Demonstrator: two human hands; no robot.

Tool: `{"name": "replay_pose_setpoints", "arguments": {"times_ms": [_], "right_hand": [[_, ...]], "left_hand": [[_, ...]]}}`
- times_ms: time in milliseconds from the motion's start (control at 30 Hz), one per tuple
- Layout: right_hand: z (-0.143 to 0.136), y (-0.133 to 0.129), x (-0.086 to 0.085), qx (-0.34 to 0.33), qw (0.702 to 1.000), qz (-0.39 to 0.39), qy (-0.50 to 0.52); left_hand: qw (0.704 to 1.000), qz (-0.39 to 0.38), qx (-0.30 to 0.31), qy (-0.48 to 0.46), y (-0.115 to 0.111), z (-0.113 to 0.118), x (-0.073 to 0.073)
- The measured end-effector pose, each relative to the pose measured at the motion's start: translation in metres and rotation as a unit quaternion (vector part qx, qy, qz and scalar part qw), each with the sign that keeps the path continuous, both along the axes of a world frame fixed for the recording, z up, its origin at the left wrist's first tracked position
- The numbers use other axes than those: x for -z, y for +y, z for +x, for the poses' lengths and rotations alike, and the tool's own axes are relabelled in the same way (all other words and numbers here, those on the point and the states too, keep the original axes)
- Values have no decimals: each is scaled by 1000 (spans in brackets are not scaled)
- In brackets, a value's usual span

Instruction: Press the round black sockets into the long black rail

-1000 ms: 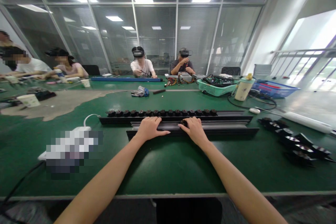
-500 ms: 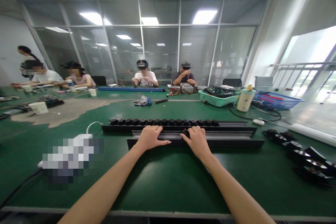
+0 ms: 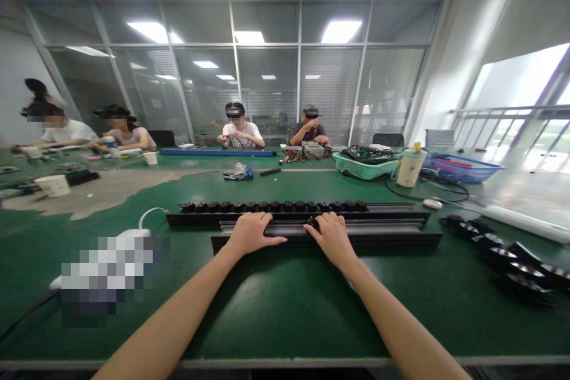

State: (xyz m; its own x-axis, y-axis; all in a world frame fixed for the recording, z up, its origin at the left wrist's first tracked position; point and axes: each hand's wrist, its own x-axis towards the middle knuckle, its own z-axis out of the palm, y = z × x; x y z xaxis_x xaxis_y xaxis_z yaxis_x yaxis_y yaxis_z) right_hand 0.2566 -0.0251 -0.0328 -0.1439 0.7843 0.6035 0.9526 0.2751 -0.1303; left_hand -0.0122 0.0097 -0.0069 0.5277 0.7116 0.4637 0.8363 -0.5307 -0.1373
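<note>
A long black rail (image 3: pixel 387 240) with a silvery channel lies across the table in front of me. My left hand (image 3: pixel 250 234) grips its left part, with the fingers over the far side and the thumb along the near side. Over the channel, my right hand (image 3: pixel 332 238) is closed around a small dark part (image 3: pixel 313 223), which the fingers mostly hide. Just behind lies a second black rail (image 3: pixel 191 219), carrying a row of several small black pieces (image 3: pixel 262 206) along most of its length.
More black parts with shiny faces (image 3: pixel 512 258) lie at the right. A white power strip (image 3: pixel 107 267), blurred out, is at the left. Farther back are a green basket (image 3: pixel 366 168), a cream bottle (image 3: pixel 409 167), a blue basket (image 3: pixel 472 171) and a grey cloth (image 3: pixel 238 172). Several people sit around the table.
The whole view has shifted slightly left. Both hands keep nearly the same place on the near rail, and the small dark part has barely moved along it.
</note>
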Motion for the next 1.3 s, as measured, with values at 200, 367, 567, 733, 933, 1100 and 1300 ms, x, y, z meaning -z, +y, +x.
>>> {"name": "replay_pose_setpoints", "arguments": {"times_ms": [200,367,567,733,933,1100,1300], "right_hand": [[1,-1,-3,2,1000,-7,1],[1,-1,-4,5,1000,-13,-5],[1,-2,-6,-1,1000,-14,-7],[0,-4,-8,4,1000,-24,-3],[1,-6,-10,10,1000,-27,-11],[1,-7,-9,16,999,-18,-22],[0,-8,-10,26,999,-19,-29]], "left_hand": [[1000,5,-1,5,-1,1,-1],[1000,7,3,4,-2,0,-2],[1000,8,-1,9,-1,0,-1],[1000,8,0,8,-1,0,-2],[1000,13,3,1,0,0,-1],[1000,4,-8,11,0,0,-1],[1000,-1,-4,7,-1,1,-2]]}}
